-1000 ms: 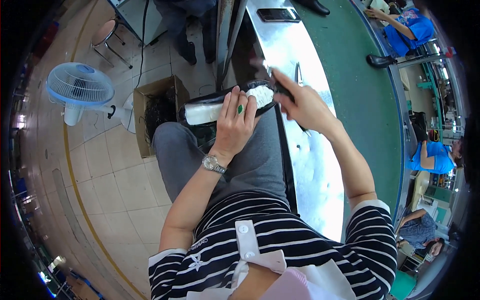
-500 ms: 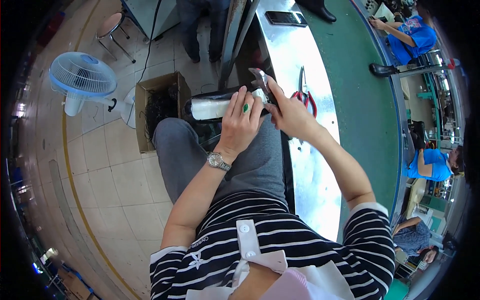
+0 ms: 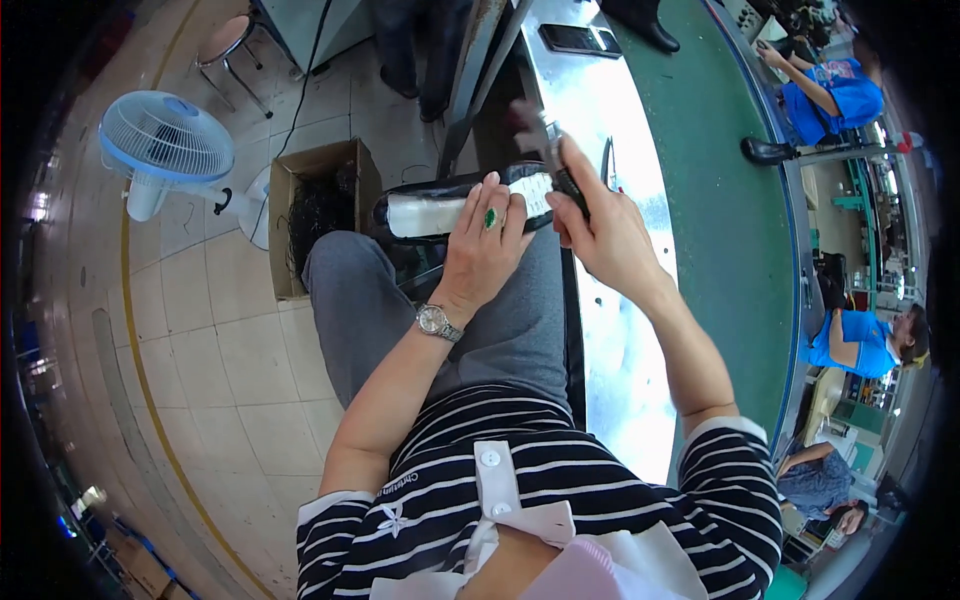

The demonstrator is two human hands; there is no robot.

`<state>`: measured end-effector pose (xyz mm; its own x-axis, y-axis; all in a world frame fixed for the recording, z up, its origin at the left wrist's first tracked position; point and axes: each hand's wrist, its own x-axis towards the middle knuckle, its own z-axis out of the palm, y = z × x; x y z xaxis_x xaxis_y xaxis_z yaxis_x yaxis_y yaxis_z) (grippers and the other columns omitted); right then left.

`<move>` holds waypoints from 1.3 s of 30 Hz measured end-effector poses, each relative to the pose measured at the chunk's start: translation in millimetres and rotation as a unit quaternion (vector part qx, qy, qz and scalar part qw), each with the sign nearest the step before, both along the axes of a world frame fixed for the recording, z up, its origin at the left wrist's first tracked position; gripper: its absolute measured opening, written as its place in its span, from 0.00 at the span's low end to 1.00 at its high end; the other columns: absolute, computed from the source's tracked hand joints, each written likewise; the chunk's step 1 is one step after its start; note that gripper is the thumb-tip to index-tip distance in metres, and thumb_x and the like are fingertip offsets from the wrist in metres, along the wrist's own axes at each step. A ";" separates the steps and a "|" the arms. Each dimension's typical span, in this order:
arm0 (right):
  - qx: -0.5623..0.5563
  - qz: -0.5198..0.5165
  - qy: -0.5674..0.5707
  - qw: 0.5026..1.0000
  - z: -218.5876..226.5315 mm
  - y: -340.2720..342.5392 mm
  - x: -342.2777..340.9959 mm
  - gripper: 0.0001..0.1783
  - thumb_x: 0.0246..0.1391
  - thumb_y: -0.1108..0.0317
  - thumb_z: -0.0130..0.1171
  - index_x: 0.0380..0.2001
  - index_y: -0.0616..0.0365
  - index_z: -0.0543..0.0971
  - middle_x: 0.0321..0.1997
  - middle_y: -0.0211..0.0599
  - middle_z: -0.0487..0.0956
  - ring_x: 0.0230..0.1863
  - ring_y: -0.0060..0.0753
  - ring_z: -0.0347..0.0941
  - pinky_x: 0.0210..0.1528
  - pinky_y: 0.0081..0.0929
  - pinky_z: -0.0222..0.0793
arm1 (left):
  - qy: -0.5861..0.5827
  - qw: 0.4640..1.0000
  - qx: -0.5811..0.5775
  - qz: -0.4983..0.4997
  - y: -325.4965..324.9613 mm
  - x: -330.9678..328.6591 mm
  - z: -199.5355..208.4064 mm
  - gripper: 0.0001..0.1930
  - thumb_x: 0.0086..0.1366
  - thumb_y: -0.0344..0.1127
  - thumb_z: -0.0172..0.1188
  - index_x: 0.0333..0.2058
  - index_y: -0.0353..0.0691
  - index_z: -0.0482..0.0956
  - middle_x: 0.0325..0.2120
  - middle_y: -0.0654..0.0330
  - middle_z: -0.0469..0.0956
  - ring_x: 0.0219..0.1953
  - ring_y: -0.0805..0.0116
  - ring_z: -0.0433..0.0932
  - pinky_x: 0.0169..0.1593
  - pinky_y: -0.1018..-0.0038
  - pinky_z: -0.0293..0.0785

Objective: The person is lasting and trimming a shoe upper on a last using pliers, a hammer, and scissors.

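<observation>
A black shoe (image 3: 410, 217) lies sole up across my lap, with a white insole facing upward. Across its middle rests my left hand (image 3: 483, 235), gripping it with the fingers together and the thumb out of sight. In my right hand (image 3: 605, 220) is a dark-handled pair of pincers (image 3: 552, 150), its metal head smeared by motion. The pincers' head is raised just above and beyond the right-hand end of the shoe, apart from it.
To my right runs a shiny metal bench (image 3: 630, 350) with a phone (image 3: 580, 40) and scissors partly hidden behind my right hand. Left of my knee stands a cardboard box (image 3: 285, 250) of dark scraps, beside a fan (image 3: 165, 140). Other people sit beyond a green surface (image 3: 735, 300).
My right hand has moved right and slightly down, swinging the pincers up off the end of the shoe. My left hand and the shoe have barely moved.
</observation>
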<state>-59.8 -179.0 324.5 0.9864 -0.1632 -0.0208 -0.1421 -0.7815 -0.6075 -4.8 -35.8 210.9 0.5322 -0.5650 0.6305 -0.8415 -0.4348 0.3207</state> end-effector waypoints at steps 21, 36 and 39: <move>0.300 0.041 0.288 0.908 2.4 12.1 -1.5 0.31 0.65 0.70 0.46 0.68 0.57 0.51 0.34 0.38 0.76 0.31 0.28 0.76 0.35 0.28 0.75 | 0.225 0.955 0.187 -0.044 54.9 79.3 58.5 0.15 0.60 0.37 0.58 0.44 0.39 0.80 0.30 0.46 0.79 0.35 0.50 0.79 0.41 0.61 0.74; -0.060 0.009 -0.018 0.998 32.6 27.2 15.1 0.34 0.58 0.70 0.53 0.67 0.50 0.55 0.20 0.51 0.77 0.23 0.55 0.76 0.27 0.42 0.71 | -0.035 0.984 0.169 -0.043 66.6 37.5 20.8 0.31 0.51 0.31 0.60 0.55 0.25 0.67 0.51 0.45 0.71 0.55 0.49 0.68 0.63 0.59 0.61; -0.182 0.084 0.114 0.973 -6.1 32.9 16.4 0.35 0.58 0.72 0.51 0.67 0.50 0.53 0.20 0.54 0.77 0.22 0.56 0.77 0.26 0.46 0.74 | -0.066 0.983 0.169 -0.022 60.9 36.4 15.4 0.28 0.54 0.33 0.57 0.54 0.25 0.69 0.52 0.45 0.70 0.57 0.49 0.67 0.64 0.60 0.60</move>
<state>-43.4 -146.1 318.4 0.9761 -0.0378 -0.2140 -0.0929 -0.9628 -0.2538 31.7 25.2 226.3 0.4286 -0.7754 0.4637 -0.8867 -0.4596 0.0510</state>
